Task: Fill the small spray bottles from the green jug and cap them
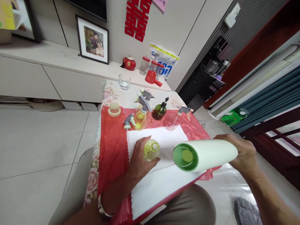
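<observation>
Left hand (140, 157) on a yellow-green bottle (150, 153), right hand (245, 151) on a pale green container (217, 155)

Both hands are gripping. The left curls around the small, translucent bottle over the white cloth (161, 181), its uncapped mouth facing up; whether it holds liquid I cannot tell. The right clasps the right end of the container above the bench (112, 90), near right. Smooth outside, deeper green within, it lies nearly level, long axis running left to right, wide mouth toward the bottle; a yellowish round shows inside. Farther off stand an amber-toned spray bottle (140, 119) and a green pump bottle (158, 112) with dark contents.
</observation>
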`<state>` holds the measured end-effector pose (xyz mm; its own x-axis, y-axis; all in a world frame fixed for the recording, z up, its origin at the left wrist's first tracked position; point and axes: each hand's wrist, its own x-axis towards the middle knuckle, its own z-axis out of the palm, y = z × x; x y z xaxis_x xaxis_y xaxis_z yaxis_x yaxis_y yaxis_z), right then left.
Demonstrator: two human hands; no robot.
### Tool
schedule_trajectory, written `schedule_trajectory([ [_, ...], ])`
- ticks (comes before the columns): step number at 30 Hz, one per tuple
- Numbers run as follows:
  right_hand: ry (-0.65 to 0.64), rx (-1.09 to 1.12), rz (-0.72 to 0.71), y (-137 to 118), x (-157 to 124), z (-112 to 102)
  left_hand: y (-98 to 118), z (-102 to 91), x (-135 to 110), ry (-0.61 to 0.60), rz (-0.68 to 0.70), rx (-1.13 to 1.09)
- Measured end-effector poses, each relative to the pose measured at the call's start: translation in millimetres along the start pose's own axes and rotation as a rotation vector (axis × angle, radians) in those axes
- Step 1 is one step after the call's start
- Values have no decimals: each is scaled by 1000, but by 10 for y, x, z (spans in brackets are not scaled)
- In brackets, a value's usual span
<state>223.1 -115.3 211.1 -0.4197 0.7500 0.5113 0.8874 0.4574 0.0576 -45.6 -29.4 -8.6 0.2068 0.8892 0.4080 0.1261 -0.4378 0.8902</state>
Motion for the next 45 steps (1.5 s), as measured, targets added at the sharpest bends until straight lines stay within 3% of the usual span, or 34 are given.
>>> schedule_trajectory([
  [8, -124, 35, 2, 134, -9, -110, 21, 30, 16, 5, 40, 1],
  [17, -20, 40, 62, 152, -79, -62, 32, 30, 21, -8, 43, -11],
  [23, -20, 33, 76, 158, -105, -34, 34, 42, 22, -18, 32, -29],
  [34, -130, -131, 2, 58, 72, -99, 103, -10, 27, -18, -44, -62],
  [40, -178, -213, 165, 134, -66, -87, 100, 3, 48, -9, -94, -34],
  [45, -242, -240, 135, 226, -91, -52, 108, -8, 49, 10, -96, -19],
])
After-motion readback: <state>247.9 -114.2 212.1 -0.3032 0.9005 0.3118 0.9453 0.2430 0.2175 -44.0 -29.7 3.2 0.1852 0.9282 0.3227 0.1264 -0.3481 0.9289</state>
